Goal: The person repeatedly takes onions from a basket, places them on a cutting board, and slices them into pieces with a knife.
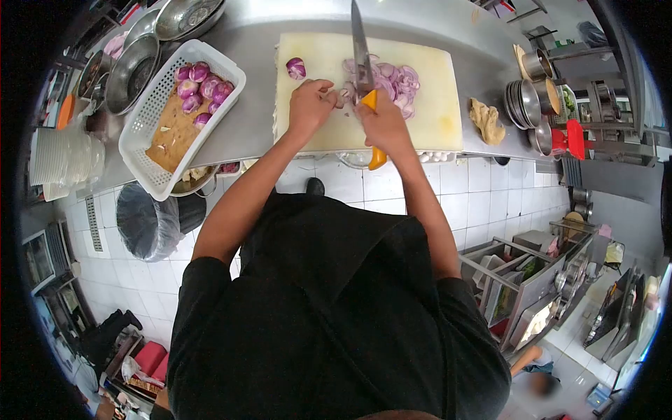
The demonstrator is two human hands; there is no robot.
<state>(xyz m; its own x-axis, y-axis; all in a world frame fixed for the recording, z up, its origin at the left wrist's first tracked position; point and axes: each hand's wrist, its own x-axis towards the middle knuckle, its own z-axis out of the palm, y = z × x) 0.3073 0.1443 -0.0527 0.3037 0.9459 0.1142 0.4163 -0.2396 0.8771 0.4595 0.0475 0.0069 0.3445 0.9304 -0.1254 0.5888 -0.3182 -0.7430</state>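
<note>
My right hand is wrapped round the yellow handle of a kitchen knife, whose blade points away from me over the cutting board. Under and to the right of the blade lies a heap of sliced red onion. Just left of the blade is my left hand, its fingers curled in close to small onion bits; whatever they pinch is too small to make out. A peeled whole red onion rests near the board's far left corner.
Left of the board stands a white perforated basket with several red onions. Metal bowls sit beyond it. To the right are a crumpled tan cloth and stacked metal bowls. A lined bin stands on the floor.
</note>
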